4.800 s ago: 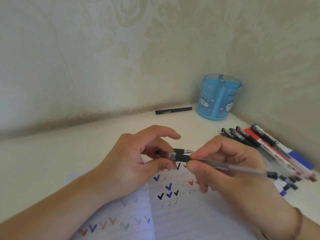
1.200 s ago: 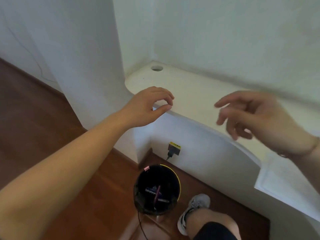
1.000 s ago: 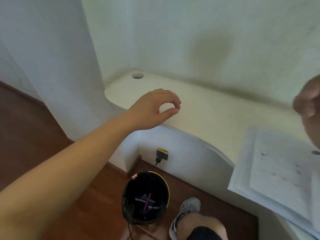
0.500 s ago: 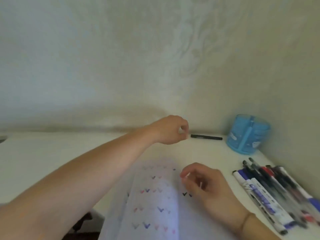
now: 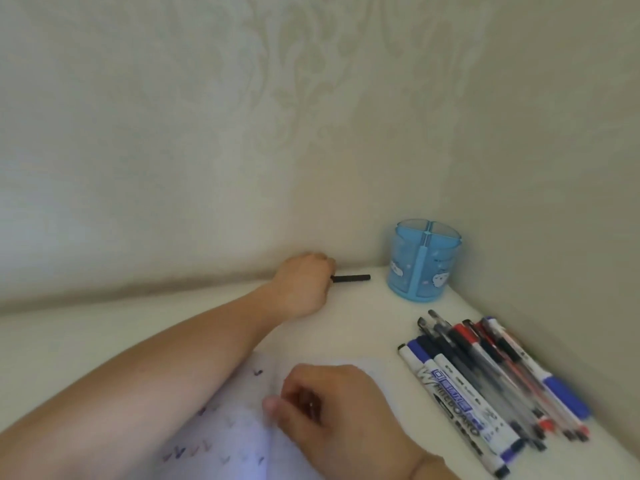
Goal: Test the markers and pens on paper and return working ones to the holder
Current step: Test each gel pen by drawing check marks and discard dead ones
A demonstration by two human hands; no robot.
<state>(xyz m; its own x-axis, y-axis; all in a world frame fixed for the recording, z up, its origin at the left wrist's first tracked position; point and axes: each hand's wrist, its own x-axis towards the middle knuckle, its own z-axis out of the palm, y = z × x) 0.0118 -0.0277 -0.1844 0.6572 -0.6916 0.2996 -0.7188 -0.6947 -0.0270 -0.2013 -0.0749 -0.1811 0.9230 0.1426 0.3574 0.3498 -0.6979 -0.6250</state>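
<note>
Left hand (image 5: 304,284) reaches across the white desktop (image 5: 104,341) to the back wall, fingers curled over the near end of a slim black pen (image 5: 350,278); cannot tell whether the pen is actually gripped. Translucent blue plastic divided holder (image 5: 424,259) stands at 3 o'clock of the pen, near. Right hand (image 5: 332,410) rests loosely curled on lined paper with coloured tick marks (image 5: 235,441); grip content unclear. Bundle of markers and gel pens (image 5: 485,375) lies at 3 o'clock of the paper.

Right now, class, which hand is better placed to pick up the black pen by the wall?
Left. The left hand already touches the black pen; the right hand rests on the paper.
</note>
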